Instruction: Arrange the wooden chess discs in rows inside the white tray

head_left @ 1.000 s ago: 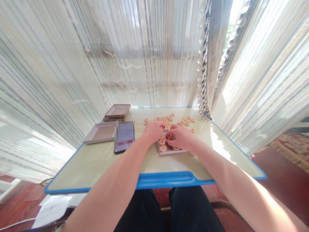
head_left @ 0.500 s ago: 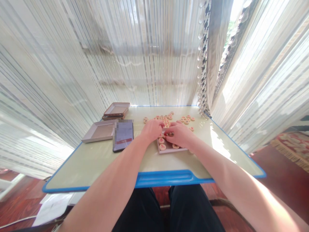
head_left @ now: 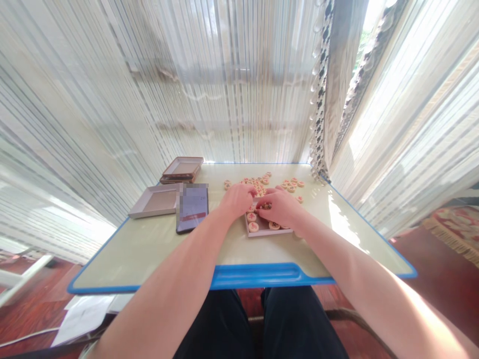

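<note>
Round wooden Chinese chess pieces (head_left: 253, 227) with red or dark characters lie in a shallow open box (head_left: 267, 233) in front of me. A loose heap of more pieces (head_left: 259, 191) spreads just behind it. My left hand (head_left: 238, 198) is at the box's far left corner, its fingers curled down at the heap's edge; what its fingertips hold is hidden. Over the box, my right hand (head_left: 281, 207) has its fingers closed around a Chinese chess piece (head_left: 266, 206), partly covered by them. Another dark-marked piece (head_left: 274, 225) lies in the box under that hand.
A phone (head_left: 194, 207) lies left of the box, against an empty-looking shallow lid (head_left: 147, 203). Stacked trays (head_left: 183, 167) stand at the far left corner. More pieces (head_left: 292, 185) lie at the right back. The table has a blue raised edge (head_left: 258, 276); a string curtain (head_left: 232, 99) hangs behind.
The view has shifted slightly. Both hands stay almost in the same place over the box and the heap, with little visible movement of the fingers.
</note>
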Demonstrator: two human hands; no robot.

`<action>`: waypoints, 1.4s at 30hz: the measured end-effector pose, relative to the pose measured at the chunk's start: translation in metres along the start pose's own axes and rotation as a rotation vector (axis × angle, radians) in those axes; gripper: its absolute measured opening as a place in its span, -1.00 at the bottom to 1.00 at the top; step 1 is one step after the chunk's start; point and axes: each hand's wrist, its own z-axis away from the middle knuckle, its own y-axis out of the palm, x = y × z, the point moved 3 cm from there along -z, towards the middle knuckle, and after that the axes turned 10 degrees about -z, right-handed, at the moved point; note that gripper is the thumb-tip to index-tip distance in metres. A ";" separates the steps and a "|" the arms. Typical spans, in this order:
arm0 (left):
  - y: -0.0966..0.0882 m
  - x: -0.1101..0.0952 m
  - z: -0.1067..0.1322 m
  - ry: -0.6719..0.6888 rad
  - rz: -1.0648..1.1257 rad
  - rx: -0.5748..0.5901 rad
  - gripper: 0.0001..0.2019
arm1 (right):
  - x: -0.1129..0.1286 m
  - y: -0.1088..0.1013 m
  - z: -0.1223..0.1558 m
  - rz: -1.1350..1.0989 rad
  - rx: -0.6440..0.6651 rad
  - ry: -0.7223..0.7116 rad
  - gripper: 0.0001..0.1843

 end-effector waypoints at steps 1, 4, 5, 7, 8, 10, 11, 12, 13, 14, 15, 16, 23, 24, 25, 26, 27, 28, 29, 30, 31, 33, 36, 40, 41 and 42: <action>0.000 0.000 0.000 0.002 0.002 0.001 -0.62 | 0.000 0.000 0.000 -0.003 0.002 0.002 -0.81; 0.000 0.001 0.000 0.000 -0.005 0.000 -0.62 | 0.000 0.001 0.000 0.004 0.010 0.002 -0.79; 0.000 0.001 0.000 -0.001 -0.010 0.000 -0.63 | 0.000 0.001 -0.001 0.011 0.013 0.003 -0.79; 0.000 0.000 -0.001 -0.004 -0.016 0.001 -0.63 | 0.001 0.001 -0.001 0.021 0.021 0.009 -0.77; 0.000 0.000 -0.001 -0.006 -0.017 0.002 -0.63 | 0.001 0.001 0.000 0.025 0.024 0.012 -0.76; 0.000 0.001 -0.001 -0.008 -0.015 0.003 -0.64 | 0.002 0.000 0.000 0.029 0.026 0.015 -0.76; 0.000 0.001 -0.001 -0.006 -0.011 0.003 -0.64 | 0.002 0.000 0.000 0.027 0.023 0.015 -0.76; 0.001 0.001 -0.001 -0.002 -0.006 0.003 -0.64 | 0.002 0.000 0.001 0.024 0.020 0.015 -0.76; 0.001 0.001 -0.001 0.002 0.000 0.001 -0.64 | 0.002 -0.001 0.001 0.020 0.018 0.015 -0.76; 0.001 0.002 -0.001 0.007 0.004 0.000 -0.64 | 0.002 -0.001 0.001 0.015 0.018 0.017 -0.77; 0.001 0.002 -0.001 0.011 0.009 -0.001 -0.63 | 0.002 -0.001 0.002 0.012 0.018 0.018 -0.77; 0.002 0.002 -0.002 0.013 0.013 -0.001 -0.63 | 0.002 -0.001 0.002 0.010 0.018 0.019 -0.77; 0.002 0.002 -0.002 -0.011 0.019 0.008 -0.63 | 0.000 -0.002 0.001 0.050 -0.004 -0.006 -0.75; 0.001 0.002 -0.002 -0.013 0.016 0.007 -0.63 | 0.000 -0.002 0.001 0.049 -0.002 -0.004 -0.75; 0.001 0.002 -0.002 -0.016 0.011 0.007 -0.63 | -0.001 -0.002 0.000 0.046 0.003 -0.001 -0.75; 0.001 0.002 -0.002 -0.019 0.006 0.008 -0.63 | 0.000 -0.002 -0.001 0.039 0.004 0.005 -0.75; 0.001 0.002 -0.002 -0.021 0.000 0.009 -0.63 | 0.000 -0.001 -0.001 0.030 0.002 0.010 -0.75; 0.000 0.002 -0.002 -0.020 -0.005 0.011 -0.63 | 0.000 -0.001 -0.002 0.018 -0.001 0.015 -0.76; 0.000 0.002 -0.003 -0.018 -0.009 0.013 -0.63 | 0.001 -0.001 -0.003 0.001 -0.009 0.021 -0.76; 0.000 0.002 -0.003 -0.016 -0.010 0.014 -0.63 | 0.001 -0.001 -0.003 -0.019 -0.021 0.028 -0.76; 0.000 0.002 -0.003 -0.017 -0.010 0.015 -0.63 | 0.001 -0.001 -0.004 -0.036 -0.037 0.035 -0.76; 0.000 0.002 -0.003 -0.026 -0.010 0.018 -0.64 | 0.002 -0.002 -0.005 -0.045 -0.056 0.050 -0.73; 0.000 0.003 -0.003 -0.046 -0.006 0.021 -0.64 | 0.003 -0.001 -0.005 -0.009 -0.030 0.064 -0.71; 0.000 0.003 -0.002 -0.061 -0.001 0.025 -0.63 | 0.005 0.000 -0.006 0.012 0.007 0.067 -0.74; 0.000 0.003 -0.002 -0.060 -0.002 0.029 -0.63 | 0.005 0.001 -0.006 0.016 0.010 0.067 -0.74; -0.001 0.003 -0.002 -0.058 -0.002 0.033 -0.63 | 0.006 0.001 -0.007 0.019 0.011 0.065 -0.74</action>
